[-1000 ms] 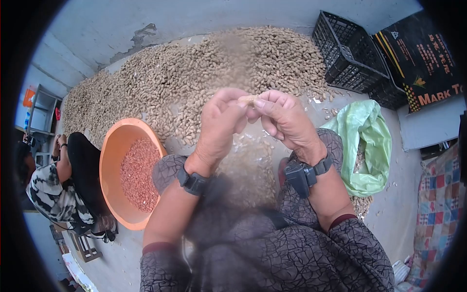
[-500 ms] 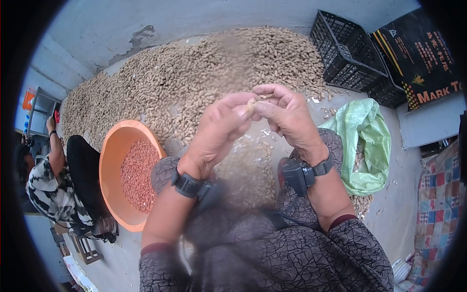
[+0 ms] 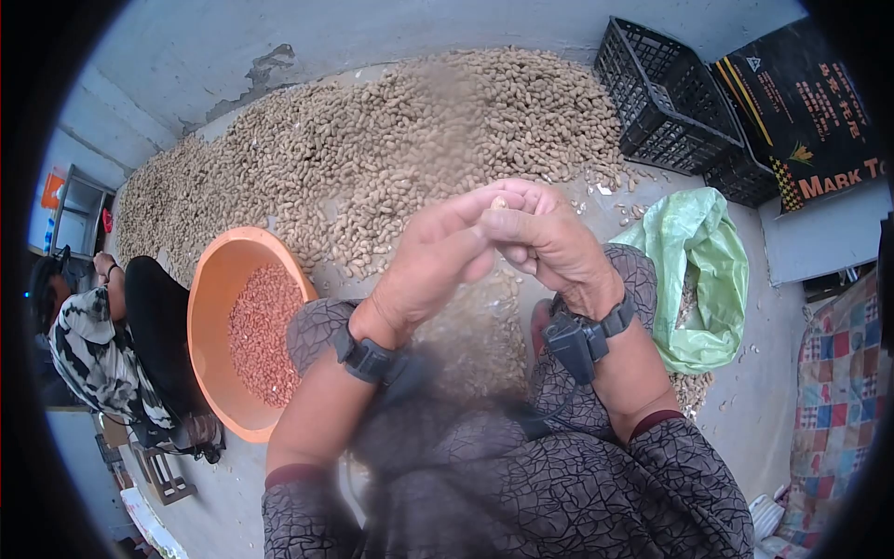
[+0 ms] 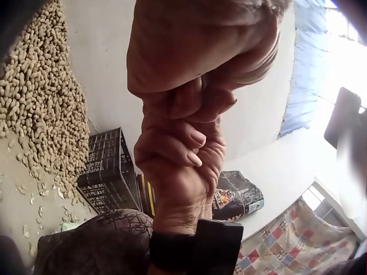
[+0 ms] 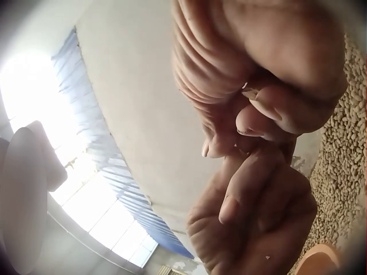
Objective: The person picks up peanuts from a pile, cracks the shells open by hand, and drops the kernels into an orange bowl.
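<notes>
Both hands meet in front of the body, fingertips together. A pale peanut [image 3: 499, 202] pokes out above the right thumb, mostly covered by fingers. My right hand [image 3: 557, 244] pinches it between thumb and curled fingers. From the other side my left hand [image 3: 430, 244] grips at the same spot, its thumb tucked close to the right one. In the right wrist view a bit of shell [image 5: 250, 92] shows inside the right hand's curled fingers. Left of the knees an orange basin [image 3: 207, 321] holds shelled reddish peanuts [image 3: 264, 331].
A large heap of unshelled peanuts [image 3: 372, 140] spreads along the wall. At right stand a green sack [image 3: 722, 279], black crates [image 3: 666, 130] and a black printed bag [image 3: 801, 102]. Another person [image 3: 102, 345] sits at far left. Shell scraps lie between the feet.
The hands have drawn closer, and the right fingers, raised half a second ago, have folded over the peanut. The other person's arm reached out and came back.
</notes>
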The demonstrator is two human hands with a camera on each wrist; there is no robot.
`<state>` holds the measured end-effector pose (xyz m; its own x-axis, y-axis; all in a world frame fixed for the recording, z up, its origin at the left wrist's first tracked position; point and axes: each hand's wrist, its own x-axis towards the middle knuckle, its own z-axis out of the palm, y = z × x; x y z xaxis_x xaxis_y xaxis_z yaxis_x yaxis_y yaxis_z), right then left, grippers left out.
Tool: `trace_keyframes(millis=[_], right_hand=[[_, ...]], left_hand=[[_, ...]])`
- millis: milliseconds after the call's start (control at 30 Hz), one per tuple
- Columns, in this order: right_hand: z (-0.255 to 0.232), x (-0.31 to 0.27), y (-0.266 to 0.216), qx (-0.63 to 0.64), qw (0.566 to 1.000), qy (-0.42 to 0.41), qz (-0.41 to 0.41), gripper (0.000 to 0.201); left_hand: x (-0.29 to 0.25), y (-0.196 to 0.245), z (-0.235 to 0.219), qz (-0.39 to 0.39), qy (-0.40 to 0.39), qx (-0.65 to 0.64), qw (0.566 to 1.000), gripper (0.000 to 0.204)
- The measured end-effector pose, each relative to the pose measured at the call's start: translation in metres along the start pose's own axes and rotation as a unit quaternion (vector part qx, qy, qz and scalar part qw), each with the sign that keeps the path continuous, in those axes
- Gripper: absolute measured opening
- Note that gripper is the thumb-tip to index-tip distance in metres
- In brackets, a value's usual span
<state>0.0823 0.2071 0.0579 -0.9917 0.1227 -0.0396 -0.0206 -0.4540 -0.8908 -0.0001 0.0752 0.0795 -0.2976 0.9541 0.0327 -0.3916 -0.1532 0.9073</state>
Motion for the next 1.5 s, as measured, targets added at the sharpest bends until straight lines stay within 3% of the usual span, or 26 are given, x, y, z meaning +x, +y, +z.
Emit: trace_keyframes(millis=[100,267,533,600,700,767,900,1200,1500], right_hand=[[0.001,0.0,-0.001,0.024,1.0,0.004,0.002,0.028],[0.007,-0.001,0.004,0.018,0.997,0.064,-0.039,0.024],[-0.011,0.007,0.011,0.095,0.995,0.027,-0.011,0.026],[-0.011,0.007,0.011,0.109,0.994,0.005,-0.001,0.027],[-0.003,0.006,0.006,0.091,0.995,0.037,-0.012,0.027],[0.004,0.006,-0.001,-0.054,0.992,0.108,-0.025,0.025],[0.001,0.007,0.002,-0.087,0.989,0.108,-0.052,0.021],[-0.004,0.014,0.014,0.029,0.996,0.082,-0.028,0.02],[0.009,0.015,0.024,0.074,0.985,0.119,-0.097,0.014]], left_hand=[[-0.004,-0.003,-0.004,0.006,-0.003,0.067,0.998,0.033],[-0.002,-0.003,0.006,0.022,0.022,0.067,0.997,0.031],[0.001,-0.004,0.006,0.024,0.037,0.062,0.997,0.033],[0.001,-0.004,0.002,0.009,0.071,0.064,0.995,0.034],[0.006,-0.008,0.0,0.002,0.126,0.033,0.991,0.034],[0.005,-0.012,-0.001,0.022,0.154,0.039,0.987,0.033],[0.008,-0.021,-0.005,0.071,0.216,0.129,0.965,0.029],[0.009,-0.037,-0.012,0.176,0.206,0.363,0.892,0.024],[0.011,-0.042,-0.01,0.167,0.241,0.29,0.911,0.025]])
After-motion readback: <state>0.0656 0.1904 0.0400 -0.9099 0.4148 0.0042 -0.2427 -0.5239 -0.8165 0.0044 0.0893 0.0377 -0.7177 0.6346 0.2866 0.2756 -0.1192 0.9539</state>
